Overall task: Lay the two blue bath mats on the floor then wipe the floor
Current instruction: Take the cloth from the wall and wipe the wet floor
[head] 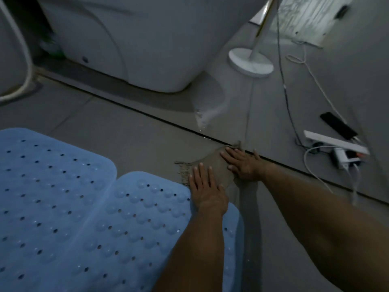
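Two blue bath mats with holes and bumps lie flat side by side on the grey floor: one [48, 186] at the left, the other [134, 228] to its right, partly under my left forearm. A grey-brown fringed cloth [212, 165] is spread on the floor just beyond the right mat. My left hand [205, 188] presses flat on the cloth's near part, fingers apart. My right hand [242, 163] lies flat on its far right part, next to the dark floor groove [147, 113].
A white toilet base [134, 49] stands ahead. A small water puddle [202, 121] glints by the groove. A white lamp stand base [250, 62] is at upper right. A power strip [334, 142], a phone [336, 125] and cables lie at the right.
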